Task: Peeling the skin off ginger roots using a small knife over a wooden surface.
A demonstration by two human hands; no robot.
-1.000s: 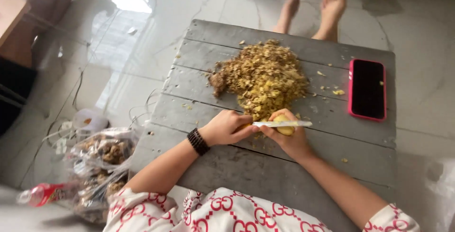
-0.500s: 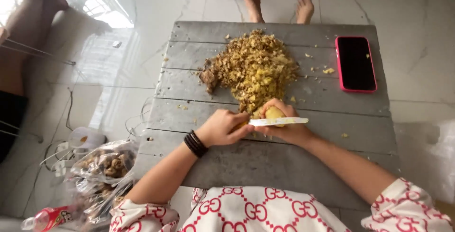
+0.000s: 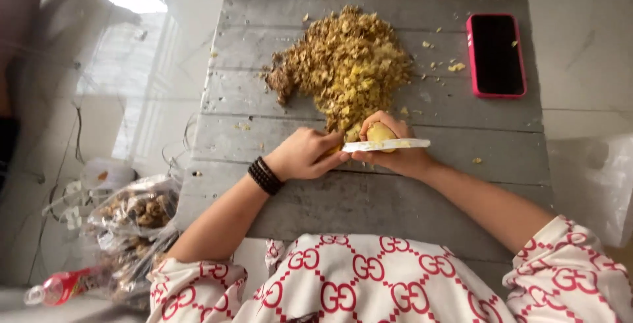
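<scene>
- The left hand is closed around the handle of a knife; the pale blade lies flat and points to the right, across the top of the other hand.
- The right hand is cupped around a small yellow root piece, fingers wrapped under and behind it, its top showing above the blade.
- Both hands are near the middle of the grey wooden table, just at the near edge of a big heap of peelings that runs toward the far edge.
- The root piece looks firm, light and knobbly; freshly peeled, it is probably damp and slippery, so a full wrap of the fingers, kept clear of the blade edge, suits it best.
- The knife looks thin and stiff; the handle is the safe place to hold it.
- A red-cased phone lies near the far right corner.
- A bag of unpeeled roots sits on the floor off the left edge.
</scene>
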